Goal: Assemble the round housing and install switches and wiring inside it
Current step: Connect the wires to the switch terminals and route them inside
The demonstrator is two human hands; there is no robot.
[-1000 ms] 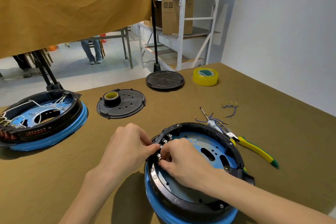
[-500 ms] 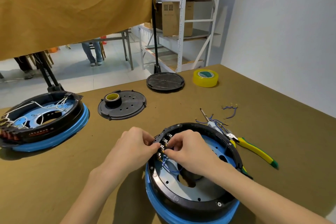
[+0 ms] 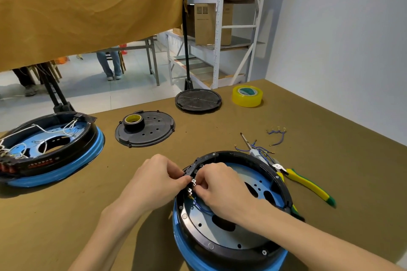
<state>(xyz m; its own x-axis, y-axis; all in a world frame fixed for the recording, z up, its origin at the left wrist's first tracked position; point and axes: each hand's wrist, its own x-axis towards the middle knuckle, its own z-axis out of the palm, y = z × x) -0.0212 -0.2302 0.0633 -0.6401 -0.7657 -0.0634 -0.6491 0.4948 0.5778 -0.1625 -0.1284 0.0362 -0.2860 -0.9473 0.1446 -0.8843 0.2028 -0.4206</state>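
Blue-rimmed round housing [image 3: 229,248] on the table; switches [image 3: 193,181] seated along its left inner wall, right at both pinches. Left hand [image 3: 154,180] pinching from outside, right hand [image 3: 222,191] from inside, nearer the blue wiring [image 3: 204,209] just below.

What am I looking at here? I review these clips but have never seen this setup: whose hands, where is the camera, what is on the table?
There is no machine: a person wears a wide-angle camera on the head, looking down at their own bare hands. The left hand and right hand meet at the near rim of a round black-and-blue housing, pinching small metal switch terminals with blue wires inside. On the brown table lie a second housing with white wiring, two black cover discs, yellow tape, spare wires and yellow-handled pliers.
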